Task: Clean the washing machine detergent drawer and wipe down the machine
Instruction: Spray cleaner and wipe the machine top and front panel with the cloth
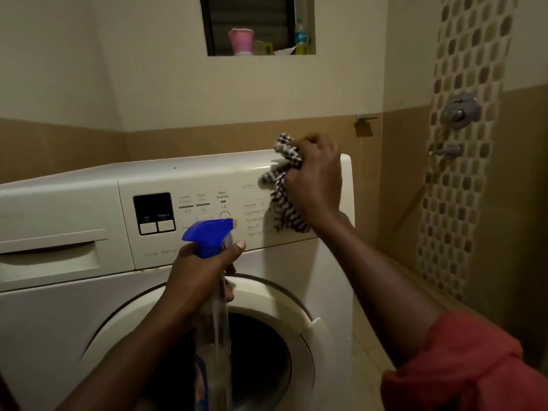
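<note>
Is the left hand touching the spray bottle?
Touching. The head view shows the left hand wrapped round the spray bottle below its blue trigger head.

Striped brown/wht cloth (281, 185), blue sprayer top (209, 234), wht machine (59, 191).

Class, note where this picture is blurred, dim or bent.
Head view: dim light; the right hand and brown striped cloth are blurred by motion; the white washing machine bows with lens distortion; the clear spray bottle with blue trigger is sharper.
</note>
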`<act>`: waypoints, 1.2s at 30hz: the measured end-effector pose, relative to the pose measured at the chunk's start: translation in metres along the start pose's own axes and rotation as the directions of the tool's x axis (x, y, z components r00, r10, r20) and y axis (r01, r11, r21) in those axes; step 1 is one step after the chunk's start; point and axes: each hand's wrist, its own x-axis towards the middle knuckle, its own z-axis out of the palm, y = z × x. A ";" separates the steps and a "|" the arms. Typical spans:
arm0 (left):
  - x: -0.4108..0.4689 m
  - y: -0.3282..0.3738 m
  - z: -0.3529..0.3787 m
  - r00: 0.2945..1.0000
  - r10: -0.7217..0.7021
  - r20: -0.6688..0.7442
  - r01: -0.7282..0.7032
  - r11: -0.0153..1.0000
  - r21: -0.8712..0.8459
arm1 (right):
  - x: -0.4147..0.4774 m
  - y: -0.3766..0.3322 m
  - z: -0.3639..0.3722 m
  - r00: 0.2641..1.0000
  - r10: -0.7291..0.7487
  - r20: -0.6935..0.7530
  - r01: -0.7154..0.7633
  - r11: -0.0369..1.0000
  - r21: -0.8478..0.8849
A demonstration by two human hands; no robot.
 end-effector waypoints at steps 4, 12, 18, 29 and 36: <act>0.001 -0.001 -0.001 1.000 0.001 0.015 0.000 1.000 -0.017 | -0.034 0.040 -0.002 0.998 -0.045 -0.052 0.046 0.999 0.021; 0.001 -0.002 0.010 0.999 -0.001 0.048 0.002 1.000 -0.028 | -0.114 0.068 0.008 1.000 0.014 0.018 -0.013 0.999 -0.053; -0.004 0.008 0.029 0.998 0.007 0.060 -0.004 0.999 -0.045 | -0.127 0.073 -0.012 0.959 -0.147 0.240 0.163 0.986 -0.046; 0.003 0.061 0.098 0.973 0.195 0.120 -0.198 0.980 0.020 | -0.095 0.088 -0.061 0.991 0.125 -0.055 -0.120 0.990 0.074; 0.000 0.041 0.099 0.968 0.218 0.126 -0.234 0.963 0.131 | -0.059 0.102 -0.080 0.932 0.201 -0.303 -0.186 0.980 0.076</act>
